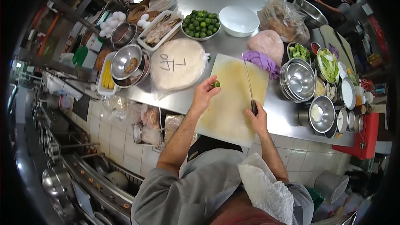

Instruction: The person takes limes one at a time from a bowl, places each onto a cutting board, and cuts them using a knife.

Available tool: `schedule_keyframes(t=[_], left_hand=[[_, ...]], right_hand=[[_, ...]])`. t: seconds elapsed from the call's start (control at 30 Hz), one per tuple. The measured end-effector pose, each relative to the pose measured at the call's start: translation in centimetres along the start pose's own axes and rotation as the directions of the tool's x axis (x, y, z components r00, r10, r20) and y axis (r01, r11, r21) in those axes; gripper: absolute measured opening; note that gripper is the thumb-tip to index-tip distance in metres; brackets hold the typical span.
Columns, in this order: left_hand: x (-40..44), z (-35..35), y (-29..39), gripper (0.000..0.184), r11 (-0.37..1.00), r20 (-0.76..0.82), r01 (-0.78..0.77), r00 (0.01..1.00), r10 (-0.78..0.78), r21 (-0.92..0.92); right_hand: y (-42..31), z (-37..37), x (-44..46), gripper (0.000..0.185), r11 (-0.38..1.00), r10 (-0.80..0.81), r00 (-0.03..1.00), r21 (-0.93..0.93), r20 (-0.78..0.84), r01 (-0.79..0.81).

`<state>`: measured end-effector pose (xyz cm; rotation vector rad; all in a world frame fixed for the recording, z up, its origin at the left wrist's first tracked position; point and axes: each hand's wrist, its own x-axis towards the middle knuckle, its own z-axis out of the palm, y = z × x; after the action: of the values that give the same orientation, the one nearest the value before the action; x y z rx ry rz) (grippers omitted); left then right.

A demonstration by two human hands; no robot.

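Observation:
Between the thumb and fingers of my left hand (203, 94) is a small green lime (216, 84), above the left side of the cutting board (225, 118). My right hand (257, 118) is closed around the dark handle of a long knife (248, 79). Its blade points away from me over the board's right half. The white board has yellow stains and lies at the table's near edge. Beyond it stands a bowl heaped with green limes (201, 24), beside a white bowl (239, 21).
Left of the board lies a large bagged pale round (178, 64) with black writing. A purple cloth (262, 63) touches the board's far right corner. Stacked steel bowls (298, 79) stand to the right, near lettuce (328, 66). Another person (336, 5) is at the far right.

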<state>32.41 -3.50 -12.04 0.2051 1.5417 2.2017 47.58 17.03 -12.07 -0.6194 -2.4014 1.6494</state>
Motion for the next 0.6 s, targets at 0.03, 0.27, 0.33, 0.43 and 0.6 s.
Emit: schedule_keyframes(t=[0.03,0.27,0.33,0.43,0.6], left_hand=[[-0.5,0.1,0.2,0.042,0.996,-0.032,-0.048,0.998,0.05,0.076],[-6.2,-3.9,0.4,0.03,0.966,-0.334,-0.087,0.928,0.167,0.242],[-8.6,-7.2,0.3,0.027,0.955,-0.443,-0.094,0.87,0.216,0.28],[-11.9,-13.1,-2.0,0.026,0.909,-0.591,-0.054,0.744,0.312,0.412],[-18.1,-23.7,-10.2,0.029,0.776,-0.664,0.271,0.708,0.24,0.569]], right_hand=[[-0.1,-0.2,0.2,0.044,1.0,0.008,1.0,0.022,-0.003,-0.008],[2.2,-0.2,0.5,0.046,0.995,0.08,0.996,0.061,-0.037,-0.078],[2.8,0.0,0.3,0.045,0.997,0.067,0.997,0.035,-0.032,-0.066],[2.9,-0.1,0.5,0.045,0.998,0.049,0.999,0.04,-0.024,-0.048],[3.1,-0.2,0.5,0.044,0.997,0.063,0.997,-0.052,-0.041,-0.065]])
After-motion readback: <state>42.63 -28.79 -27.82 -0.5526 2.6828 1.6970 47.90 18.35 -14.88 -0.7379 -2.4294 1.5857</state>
